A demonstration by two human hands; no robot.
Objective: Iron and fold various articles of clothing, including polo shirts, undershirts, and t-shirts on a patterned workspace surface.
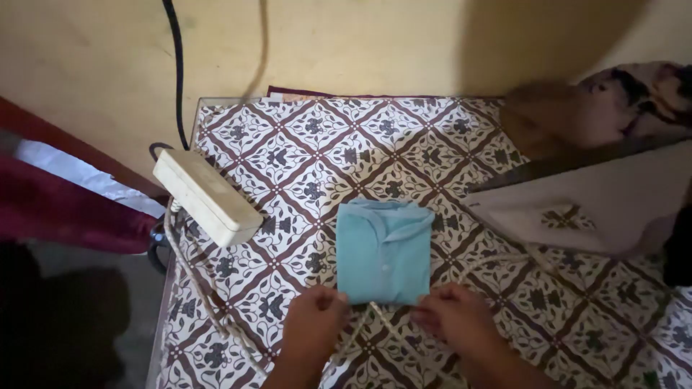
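Observation:
A small light-blue shirt [383,251], folded into a neat rectangle with its collar at the far end, lies on a table covered by a patterned cloth [317,151]. My left hand [315,322] pinches the shirt's near left corner. At the near right corner, my right hand [455,318] grips the edge with fingers curled. Both hands rest on the cloth at the shirt's near edge.
A white power strip [206,196] with a white cord [202,288] hangs over the table's left edge. A black cable [177,65] runs up the yellow wall. Folded pale and patterned fabrics [598,202] pile up at the right. Dark red cloth [65,209] lies left of the table.

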